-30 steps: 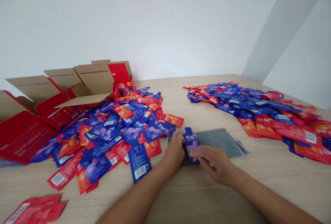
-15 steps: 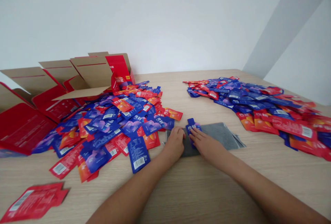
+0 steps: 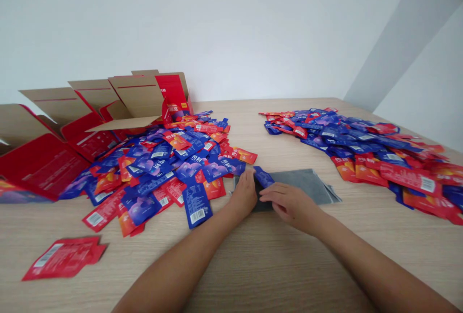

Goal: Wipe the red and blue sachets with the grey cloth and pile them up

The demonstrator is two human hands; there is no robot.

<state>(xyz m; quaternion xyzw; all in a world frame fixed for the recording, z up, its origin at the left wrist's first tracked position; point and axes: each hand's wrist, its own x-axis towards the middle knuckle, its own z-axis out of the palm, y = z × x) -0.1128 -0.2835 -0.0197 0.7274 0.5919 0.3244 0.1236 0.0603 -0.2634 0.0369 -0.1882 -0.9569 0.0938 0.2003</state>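
A small blue pouch [image 3: 264, 176] sits tilted between my hands, over a flat dark grey sheet [image 3: 302, 183] that could be a cloth or a plastic bag. My left hand [image 3: 245, 193] has curled fingers at the sheet's left end, right beside the pouch; what they pinch is hidden. From the right, my right hand [image 3: 291, 205] closes its fingers at the pouch's lower edge, with the thumb tucked underneath. Close on the left lies a heap of red and blue pouches [image 3: 188, 170], including a blue one [image 3: 197, 205] with a barcode near my left forearm.
Open red cardboard boxes [image 3: 47, 166] with brown insides stand at the far left. A second heap of pouches [image 3: 347, 137] spreads along the right of the wooden table [image 3: 253, 265]. One red pouch [image 3: 65, 258] lies alone at the front left. A white wall rises behind.
The blue pouch, flat under my right hand before, is now tilted and mostly covered. My right fingers have slid down and curled. The view has shifted slightly left.
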